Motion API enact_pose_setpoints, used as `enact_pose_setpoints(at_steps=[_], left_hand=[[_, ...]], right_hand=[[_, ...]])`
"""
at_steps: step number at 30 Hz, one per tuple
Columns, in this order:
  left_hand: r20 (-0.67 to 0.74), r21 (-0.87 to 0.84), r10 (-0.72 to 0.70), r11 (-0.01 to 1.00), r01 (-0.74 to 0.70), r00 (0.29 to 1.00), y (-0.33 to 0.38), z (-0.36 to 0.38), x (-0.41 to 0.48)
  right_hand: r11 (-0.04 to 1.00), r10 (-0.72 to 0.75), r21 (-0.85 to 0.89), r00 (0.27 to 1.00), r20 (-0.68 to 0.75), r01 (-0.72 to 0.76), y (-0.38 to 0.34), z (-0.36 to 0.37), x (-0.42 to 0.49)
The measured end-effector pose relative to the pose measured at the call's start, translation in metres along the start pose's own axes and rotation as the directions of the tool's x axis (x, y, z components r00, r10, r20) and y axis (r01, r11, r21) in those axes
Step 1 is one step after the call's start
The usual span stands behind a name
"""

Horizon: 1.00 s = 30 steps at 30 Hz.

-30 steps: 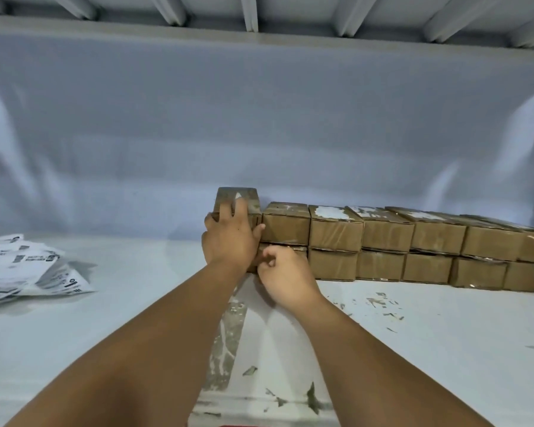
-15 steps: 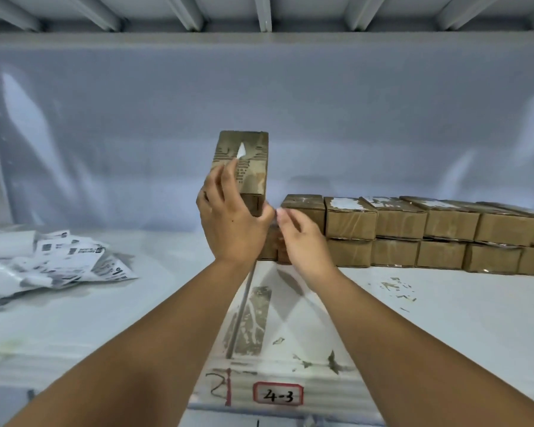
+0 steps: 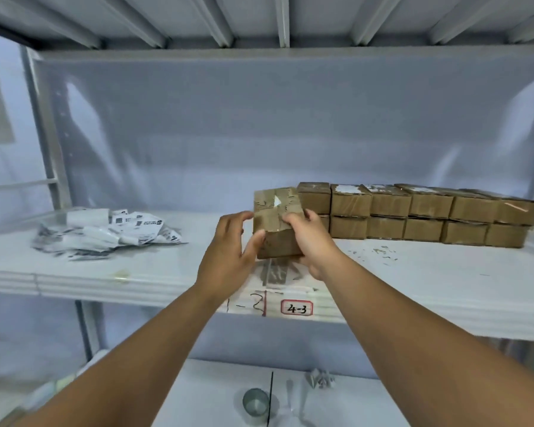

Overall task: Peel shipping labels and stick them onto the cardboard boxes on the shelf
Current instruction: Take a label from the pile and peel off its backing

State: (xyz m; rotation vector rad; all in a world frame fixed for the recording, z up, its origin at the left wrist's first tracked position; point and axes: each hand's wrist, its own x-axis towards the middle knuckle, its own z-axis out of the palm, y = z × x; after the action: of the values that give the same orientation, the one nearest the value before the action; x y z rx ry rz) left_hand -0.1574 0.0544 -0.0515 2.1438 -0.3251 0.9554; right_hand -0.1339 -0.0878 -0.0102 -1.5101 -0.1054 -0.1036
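Note:
A small cardboard box [image 3: 274, 222] with torn label scraps and tape on top is held above the front of the white shelf [image 3: 413, 291]. My right hand [image 3: 310, 241] grips its right side, fingers curled over the top. My left hand [image 3: 230, 249] is at its left side, thumb against the box's lower front corner, fingers spread and barely touching. Behind, a two-high row of similar cardboard boxes [image 3: 420, 215] runs to the right along the shelf. A heap of printed shipping labels [image 3: 111, 232] lies on the shelf at the left.
A tag reading 4-3 [image 3: 296, 308] is stuck on the shelf's front edge. Paper scraps [image 3: 379, 254] dot the shelf by the row. On the lower shelf lie a tape roll [image 3: 255, 402] and a crumpled scrap [image 3: 319, 379]. A metal upright [image 3: 48, 140] stands at left.
The box, first lifted off the left end of the row by my left hand, has come down and toward me. My right hand has taken hold of it; the left hand's fingers have loosened.

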Motion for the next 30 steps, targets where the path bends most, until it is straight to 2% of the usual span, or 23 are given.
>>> enact_pose_setpoints(at_steps=[3,6,8,10,12,14,16,18,19,20,21,22,25,27,30], left_hand=[[0.075,0.277,-0.178,0.949,0.152,0.981,-0.03,-0.018,-0.003],[0.082,0.54,-0.302,0.814,0.213,0.95,-0.053,-0.039,-0.002],[0.054,0.691,-0.281,0.703,0.168,0.958,-0.064,-0.052,0.0],[0.015,0.792,-0.203,0.6,0.112,0.979,-0.076,-0.065,0.007],[-0.016,0.868,-0.177,0.486,0.102,0.984,-0.09,-0.079,0.016],[-0.038,0.931,-0.235,0.345,0.12,0.971,-0.104,-0.093,0.023],[-0.092,0.945,-0.323,0.271,0.186,0.942,-0.115,-0.101,0.027],[-0.131,0.93,-0.384,0.272,0.248,0.914,-0.12,-0.101,0.027],[-0.131,0.926,-0.392,0.279,0.253,0.911,-0.12,-0.099,0.028],[-0.129,0.921,-0.385,0.294,0.254,0.914,-0.121,-0.097,0.029],[-0.136,0.916,-0.363,0.309,0.257,0.922,-0.121,-0.095,0.028],[-0.141,0.906,-0.326,0.338,0.255,0.935,-0.121,-0.096,0.026],[-0.162,0.863,-0.202,0.445,0.238,0.966,-0.13,-0.097,0.022],[-0.189,0.837,-0.188,0.482,0.258,0.964,-0.139,-0.098,0.022],[-0.15,0.772,-0.204,0.587,0.244,0.967,-0.146,-0.1,0.023]], right_hand=[[0.98,-0.012,-0.2,0.999,-0.04,0.004,0.009,0.0,-0.007],[0.945,-0.006,-0.326,0.997,-0.079,-0.02,0.012,0.001,-0.007],[0.918,-0.022,-0.396,0.994,-0.109,-0.023,0.015,0.0,-0.003],[0.839,-0.085,-0.544,0.985,-0.15,-0.01,0.015,0.001,-0.001],[0.661,-0.241,-0.75,0.95,-0.196,0.013,0.014,0.007,0.0],[0.432,-0.512,-0.894,0.848,-0.134,0.119,0.011,0.02,0.0],[0.251,-0.75,-0.893,0.659,0.066,0.375,0.009,0.043,0.001],[0.077,-0.843,-0.794,0.464,0.271,0.603,0.009,0.073,-0.001],[-0.001,-0.837,-0.747,0.408,0.365,0.665,0.011,0.088,-0.001],[-0.044,-0.802,-0.711,0.399,0.444,0.702,0.014,0.104,-0.002],[-0.048,-0.746,-0.685,0.43,0.509,0.727,0.016,0.119,-0.004],[-0.016,-0.671,-0.673,0.491,0.555,0.739,0.019,0.134,-0.005],[0.2,-0.357,-0.726,0.739,0.571,0.658,0.03,0.165,0.0],[0.288,-0.269,-0.739,0.792,0.549,0.61,0.037,0.177,0.007],[0.329,-0.314,-0.709,0.781,0.54,0.623,0.046,0.183,0.019]])
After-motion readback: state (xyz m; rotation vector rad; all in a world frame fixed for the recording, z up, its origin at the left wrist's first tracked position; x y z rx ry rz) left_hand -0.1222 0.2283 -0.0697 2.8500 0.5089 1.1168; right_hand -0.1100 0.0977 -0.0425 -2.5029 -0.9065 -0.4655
